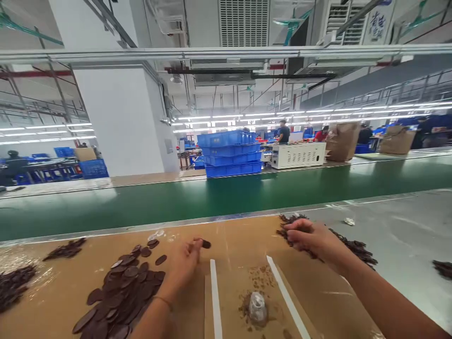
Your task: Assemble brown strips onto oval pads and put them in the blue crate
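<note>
wall sign [377, 26]: blue characters, too small to read; no other legible writing. dark brown oval discs [120, 292], flat and matte, lie heaped on a tan cardboard sheet [45, 301], just beside the left hand [183, 268]. left fingers [196, 244] pinched closed on one disc [206, 244]. right hand [314, 240]: fingers closed, curled over a loose heap of dark pieces [291, 226] at the sheet's far edge. two white strips [215, 301] lie between the hands.

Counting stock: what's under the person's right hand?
Flat dark brown pieces spread from under the right hand across the brown cardboard edge onto the grey surface. Whatever lies directly beneath the palm is covered, so the count there cannot be seen.
</note>
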A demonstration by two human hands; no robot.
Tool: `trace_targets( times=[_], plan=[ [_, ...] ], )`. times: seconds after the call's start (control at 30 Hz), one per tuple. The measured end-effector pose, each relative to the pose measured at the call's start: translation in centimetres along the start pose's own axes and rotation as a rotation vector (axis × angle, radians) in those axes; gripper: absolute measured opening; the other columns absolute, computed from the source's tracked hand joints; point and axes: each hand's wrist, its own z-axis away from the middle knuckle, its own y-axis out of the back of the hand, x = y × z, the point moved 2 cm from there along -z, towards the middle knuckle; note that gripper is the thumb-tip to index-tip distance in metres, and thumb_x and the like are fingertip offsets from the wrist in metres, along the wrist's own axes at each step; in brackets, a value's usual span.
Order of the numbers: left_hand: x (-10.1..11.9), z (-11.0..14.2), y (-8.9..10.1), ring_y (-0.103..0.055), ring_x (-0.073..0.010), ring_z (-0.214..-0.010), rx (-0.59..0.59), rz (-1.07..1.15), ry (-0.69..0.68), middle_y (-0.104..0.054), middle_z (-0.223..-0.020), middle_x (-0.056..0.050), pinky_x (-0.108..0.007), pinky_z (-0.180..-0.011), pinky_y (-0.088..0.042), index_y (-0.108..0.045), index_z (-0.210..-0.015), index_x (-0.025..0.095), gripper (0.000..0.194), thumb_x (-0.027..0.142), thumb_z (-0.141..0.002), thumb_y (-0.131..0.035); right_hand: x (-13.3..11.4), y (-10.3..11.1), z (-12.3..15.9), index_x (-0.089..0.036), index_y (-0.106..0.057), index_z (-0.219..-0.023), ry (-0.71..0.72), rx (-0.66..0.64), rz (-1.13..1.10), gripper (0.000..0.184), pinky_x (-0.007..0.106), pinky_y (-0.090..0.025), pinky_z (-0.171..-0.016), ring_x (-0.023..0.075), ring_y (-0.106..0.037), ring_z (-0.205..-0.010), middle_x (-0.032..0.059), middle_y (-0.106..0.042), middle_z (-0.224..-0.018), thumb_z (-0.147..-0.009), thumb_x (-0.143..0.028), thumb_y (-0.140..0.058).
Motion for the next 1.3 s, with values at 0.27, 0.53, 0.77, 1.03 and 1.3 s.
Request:
trace_targets(
  times=[0.27,0.53,0.77,1.03,1.3],
  plan=[
    [-0.8,0.5,-1.9,-0.07,-0.0252,-0.095,-0.165,0.232,0.056,-0.074,-0.095,-0.01,-0.035,-0.088,-0.052,-0.063,-0.091,0.018,0.032,0.049,-0.082,-0.062,0.4,-5.7,-3.6,-0.017,-0.071,-0.058,0.096,-0.172,0.325,0.015,0.036,-0.051,-0.083,0.0275,-0.07,-0.088,0.0111,-0.077,-0.092,-0.069,-0.026,-0.069],
    [-0.3,0.4,-2.6,-0.071,-0.0215,-0.082,-0.182,0.292,0.128,-0.072,-0.084,-0.007,-0.036,-0.081,-0.057,-0.056,-0.094,0.017,0.032,0.043,-0.079,-0.065,0.4,-6.4,-4.6,-0.016,-0.077,-0.096,0.19,-0.187,0.412,0.031,0.038,-0.052,-0.084,0.0264,-0.069,-0.087,0.0096,-0.076,-0.092,-0.069,-0.01,-0.064],
    [0.3,0.8,-2.6,-0.07,-0.0251,-0.088,-0.21,0.236,0.098,-0.071,-0.089,-0.009,-0.047,-0.088,-0.055,-0.066,-0.1,0.017,0.029,0.033,-0.077,-0.068,-2.2,-5.6,-0.4,-0.022,-0.077,-0.092,0.257,-0.24,0.311,0.02,0.033,-0.054,-0.078,0.0211,-0.068,-0.087,0.0054,-0.073,-0.097,-0.082,-0.036,-0.067],
    [0.2,0.5,-2.4,-0.072,-0.0228,-0.079,-0.241,0.031,0.027,-0.076,-0.097,-0.01,-0.041,-0.078,-0.059,-0.071,-0.107,0.018,0.03,0.035,-0.086,-0.057,-4.7,-6.4,3.7,-0.021,-0.076,-0.096,0.349,-0.665,0.154,0.014,0.024,-0.052,-0.073,0.0134,-0.068,-0.082,0.0022,-0.074,-0.089,-0.087,-0.029,-0.069],
    [1.0,0.5,-2.4,-0.073,-0.0178,-0.073,-0.101,0.036,0.102,-0.075,-0.099,-0.007,-0.029,-0.068,-0.058,-0.064,-0.114,0.017,0.036,0.038,-0.086,-0.059,-5.3,-7.9,4.6,-0.018,-0.075,-0.087,0.266,-0.659,0.282,0.008,0.02,-0.051,-0.067,0.011,-0.068,-0.074,0.0006,-0.076,-0.083,-0.083,-0.023,-0.07]
  ],
)
